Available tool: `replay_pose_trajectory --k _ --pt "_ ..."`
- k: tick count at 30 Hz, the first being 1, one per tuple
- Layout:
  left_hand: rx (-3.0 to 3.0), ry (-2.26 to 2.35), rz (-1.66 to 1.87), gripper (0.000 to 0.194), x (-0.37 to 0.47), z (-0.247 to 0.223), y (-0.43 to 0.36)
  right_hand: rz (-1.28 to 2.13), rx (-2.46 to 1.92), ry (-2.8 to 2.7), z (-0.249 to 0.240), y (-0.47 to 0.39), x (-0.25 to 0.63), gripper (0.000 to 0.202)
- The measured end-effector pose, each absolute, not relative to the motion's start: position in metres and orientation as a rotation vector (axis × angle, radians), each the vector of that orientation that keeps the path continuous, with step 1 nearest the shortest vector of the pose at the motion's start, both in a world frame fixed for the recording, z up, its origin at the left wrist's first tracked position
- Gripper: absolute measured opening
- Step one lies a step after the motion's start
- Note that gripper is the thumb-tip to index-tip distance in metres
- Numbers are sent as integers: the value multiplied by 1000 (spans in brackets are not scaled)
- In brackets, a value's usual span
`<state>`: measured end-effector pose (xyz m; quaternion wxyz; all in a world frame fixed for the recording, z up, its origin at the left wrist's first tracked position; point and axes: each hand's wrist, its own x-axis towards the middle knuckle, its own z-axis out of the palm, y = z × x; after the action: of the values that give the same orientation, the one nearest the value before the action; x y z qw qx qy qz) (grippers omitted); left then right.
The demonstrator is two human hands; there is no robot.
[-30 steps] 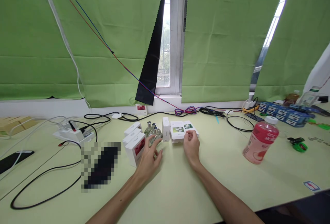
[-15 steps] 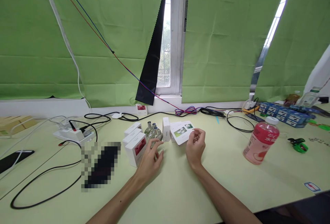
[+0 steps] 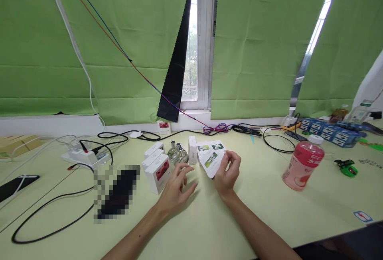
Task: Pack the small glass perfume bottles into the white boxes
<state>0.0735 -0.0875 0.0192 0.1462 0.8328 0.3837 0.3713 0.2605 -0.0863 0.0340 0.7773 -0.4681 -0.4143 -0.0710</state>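
Observation:
My right hand [image 3: 228, 172] pinches a flat white carton [image 3: 211, 164] with a green flower picture and rounded corners, holding it tilted above the table. White boxes with similar green pictures [image 3: 218, 146] stand just behind it. My left hand [image 3: 178, 186] holds nothing; its thumb and fingers are apart, reaching toward the carton without touching it. Beyond the left fingers stands a small cluster of clear glass bottles [image 3: 179, 154] with silver tops. Left of them is a row of white boxes with red pictures [image 3: 161, 171]. A narrow white box [image 3: 192, 150] stands upright between bottles and carton.
A pink drink bottle [image 3: 303, 162] stands at the right, near a green-and-black clip-like object [image 3: 347, 168]. Blue boxes [image 3: 344, 136] lie farther back. On the left are a power strip [image 3: 85, 154], looping black cables and a phone [image 3: 18, 184]. Green curtains [image 3: 254, 52] hang behind.
My right hand has turned the carton so it tips down toward me, uncovering more of the boxes behind. My left hand has moved slightly right, its thumb and fingers spreading wider.

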Motion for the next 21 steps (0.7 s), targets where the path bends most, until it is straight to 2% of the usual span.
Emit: replay_pose_trajectory --k 10,21 --pt "2572 968 1096 72 74 28 -95 -71 -846 -1134 30 -96 251 11" --pt "2714 876 1097 82 76 32 -97 93 -741 -1261 29 -100 246 10"
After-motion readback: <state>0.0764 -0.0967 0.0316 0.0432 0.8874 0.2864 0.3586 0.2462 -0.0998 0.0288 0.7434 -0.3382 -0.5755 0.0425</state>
